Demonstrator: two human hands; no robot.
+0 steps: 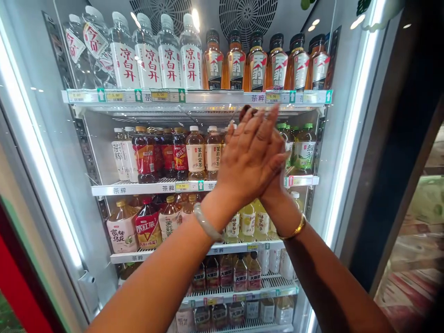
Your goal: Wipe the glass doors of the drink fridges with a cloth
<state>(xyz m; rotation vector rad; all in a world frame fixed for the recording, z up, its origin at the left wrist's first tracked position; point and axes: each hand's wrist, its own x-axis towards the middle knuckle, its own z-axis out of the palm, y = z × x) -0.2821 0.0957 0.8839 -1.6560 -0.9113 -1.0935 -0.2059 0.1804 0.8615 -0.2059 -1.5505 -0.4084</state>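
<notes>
My left hand (248,159) and my right hand (275,178) are raised in front of an open drinks cooler, palms pressed flat together, fingers stretched out and pointing up. Neither holds anything. The left hand lies in front and covers most of the right. A pale bangle (206,223) circles my left wrist and a gold bracelet (294,230) my right. Behind the hands stands the second shelf (138,188) with tea bottles (195,152).
The top shelf (194,96) carries clear water bottles (145,53) on the left and amber drink bottles (256,62) on the right. Lower shelves hold more bottled drinks (147,226). The cooler's door frame (395,138) stands at the right, a lit side wall at the left.
</notes>
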